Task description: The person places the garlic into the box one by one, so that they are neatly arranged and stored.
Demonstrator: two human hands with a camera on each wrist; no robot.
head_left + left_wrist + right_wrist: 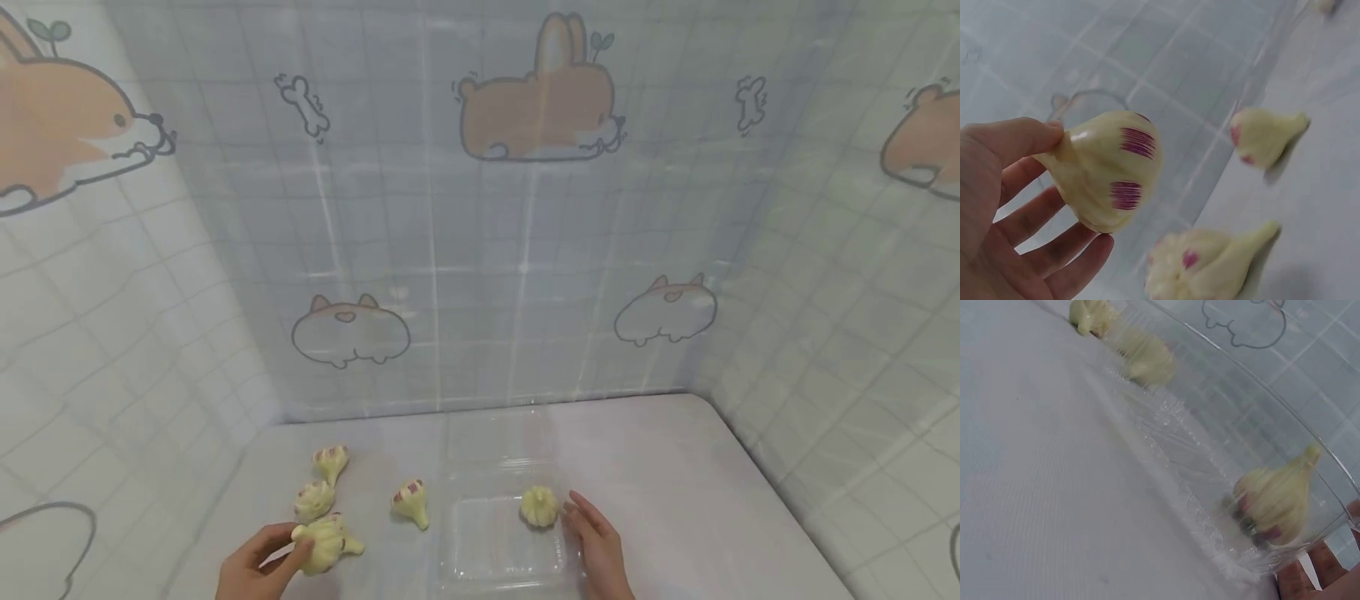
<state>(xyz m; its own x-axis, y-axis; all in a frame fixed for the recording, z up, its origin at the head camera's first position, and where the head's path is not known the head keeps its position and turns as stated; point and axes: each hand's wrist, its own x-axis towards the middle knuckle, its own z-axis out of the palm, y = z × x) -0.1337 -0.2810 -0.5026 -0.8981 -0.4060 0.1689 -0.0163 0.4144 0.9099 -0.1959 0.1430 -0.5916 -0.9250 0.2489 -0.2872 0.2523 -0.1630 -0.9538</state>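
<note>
My left hand (257, 565) pinches a pale garlic bulb (1110, 172) with purple streaks by its stem, between thumb and fingers, raised above the table at the left. In the left wrist view its other fingers spread beneath the bulb. My right hand (597, 543) is at the right side of a clear plastic container (467, 546), its fingers extended along the wall and apparently touching it. One garlic bulb (539, 507) sits inside that container, near its right side, stem up. The right wrist view shows this bulb (1279, 500) through the transparent wall.
Several more garlic bulbs lie on the white table (660, 467) left of the container: one bulb (410, 503) close to it, others, such as a bulb (314, 500), farther left. The container's clear lid (495, 437) lies open behind it. Printed curtain walls (480, 233) surround the table.
</note>
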